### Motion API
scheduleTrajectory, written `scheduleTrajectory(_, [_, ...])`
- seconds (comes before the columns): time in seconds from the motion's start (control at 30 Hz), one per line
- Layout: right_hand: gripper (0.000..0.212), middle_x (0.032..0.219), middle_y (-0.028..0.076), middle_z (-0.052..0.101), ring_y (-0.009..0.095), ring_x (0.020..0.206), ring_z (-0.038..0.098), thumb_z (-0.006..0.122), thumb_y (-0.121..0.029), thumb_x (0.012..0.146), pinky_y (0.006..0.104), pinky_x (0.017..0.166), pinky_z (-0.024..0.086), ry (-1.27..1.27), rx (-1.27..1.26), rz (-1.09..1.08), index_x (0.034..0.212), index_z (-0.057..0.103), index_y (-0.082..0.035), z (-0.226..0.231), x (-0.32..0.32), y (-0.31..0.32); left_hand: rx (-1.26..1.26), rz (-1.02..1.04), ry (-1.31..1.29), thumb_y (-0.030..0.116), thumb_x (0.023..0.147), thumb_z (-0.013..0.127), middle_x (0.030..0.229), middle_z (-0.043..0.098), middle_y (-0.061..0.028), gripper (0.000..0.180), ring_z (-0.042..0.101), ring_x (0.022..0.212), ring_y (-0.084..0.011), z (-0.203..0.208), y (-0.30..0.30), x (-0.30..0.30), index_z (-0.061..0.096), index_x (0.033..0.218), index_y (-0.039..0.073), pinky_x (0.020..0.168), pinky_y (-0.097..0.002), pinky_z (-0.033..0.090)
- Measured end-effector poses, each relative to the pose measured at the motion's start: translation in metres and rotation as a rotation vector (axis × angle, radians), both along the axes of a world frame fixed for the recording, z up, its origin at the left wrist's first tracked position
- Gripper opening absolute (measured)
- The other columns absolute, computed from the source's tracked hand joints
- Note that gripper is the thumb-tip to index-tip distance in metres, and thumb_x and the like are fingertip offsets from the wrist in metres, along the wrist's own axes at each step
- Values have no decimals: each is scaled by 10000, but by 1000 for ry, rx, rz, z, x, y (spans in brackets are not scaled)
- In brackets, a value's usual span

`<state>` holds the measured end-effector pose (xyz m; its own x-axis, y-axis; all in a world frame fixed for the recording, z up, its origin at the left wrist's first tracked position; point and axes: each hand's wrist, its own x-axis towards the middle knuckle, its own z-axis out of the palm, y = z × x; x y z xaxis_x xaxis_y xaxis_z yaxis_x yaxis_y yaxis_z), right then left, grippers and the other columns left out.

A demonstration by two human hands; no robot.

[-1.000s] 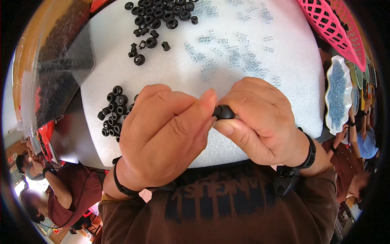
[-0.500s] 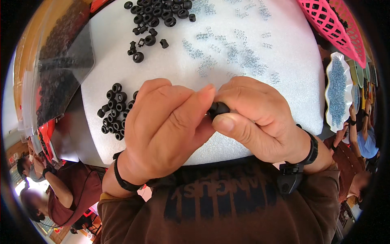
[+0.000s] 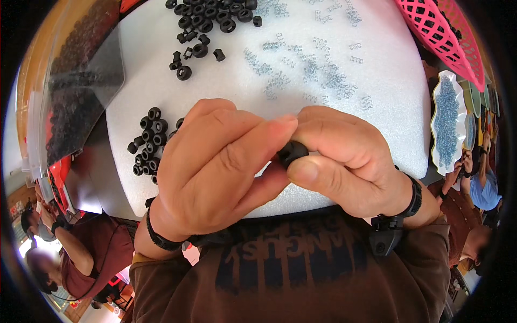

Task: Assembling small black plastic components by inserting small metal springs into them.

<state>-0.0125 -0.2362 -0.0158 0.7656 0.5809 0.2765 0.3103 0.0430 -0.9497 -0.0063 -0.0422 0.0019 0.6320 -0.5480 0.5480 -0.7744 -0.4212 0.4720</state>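
In front of my chest, both hands meet at one small black plastic cord lock (image 3: 294, 153), a rounded piece with an opening in it. My right hand (image 3: 344, 161) pinches it between thumb and forefinger. The fingers of my left hand (image 3: 215, 161) are closed at its left end, and they hide that part from sight. Left of my left hand lies a pile of round black cord lock pieces (image 3: 146, 141) with holes. Farther off, small metal springs (image 3: 318, 70) are scattered over the white foam sheet (image 3: 388, 124).
More black pieces (image 3: 207, 16) are heaped at the far edge, some smaller and spool-shaped. A clear bag of black parts (image 3: 81, 102) stands at left. On the right are a pink basket (image 3: 439, 37) and a white wavy-edged tray (image 3: 461, 107) of springs. People (image 3: 81, 258) sit on both sides.
Both hands have shifted slightly to the right, with the cord lock between them. The piece has turned a little, so its opening shows more. The piles have not visibly changed.
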Motion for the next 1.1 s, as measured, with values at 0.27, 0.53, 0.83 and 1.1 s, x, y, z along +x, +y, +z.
scheduleTrajectory(0.27, [262,815,111,592,243,706,536,526,-216,900,329,653,421,-39,-2,4,924,587,38,1,2,-1,7,21,-118,61,563,755,740,577,-101,433,517,626,-207,0,-2,-1,606,956,-42,527,-297,398])
scheduleTrajectory(0.53, [247,852,121,605,249,733,552,527,-199,895,330,675,430,-45,-20,-15,944,579,38,1,2,-3,57,80,-81,60,579,772,757,564,-70,454,490,600,-175,4,-3,-8,604,989,-41,501,-244,400])
scheduleTrajectory(0.83, [213,851,117,599,261,737,558,529,-164,880,333,680,434,-120,-91,-7,953,572,31,7,3,-6,240,139,-194,87,593,764,763,553,-50,462,490,587,-173,9,-6,-18,612,1016,-19,555,-277,426])
scheduleTrajectory(1.1, [231,828,110,583,179,742,552,507,-177,911,273,669,423,161,-50,2,974,564,38,8,2,-7,125,105,-81,50,554,751,767,559,-76,476,505,618,-196,-1,-8,-4,620,1006,-23,610,-320,427])
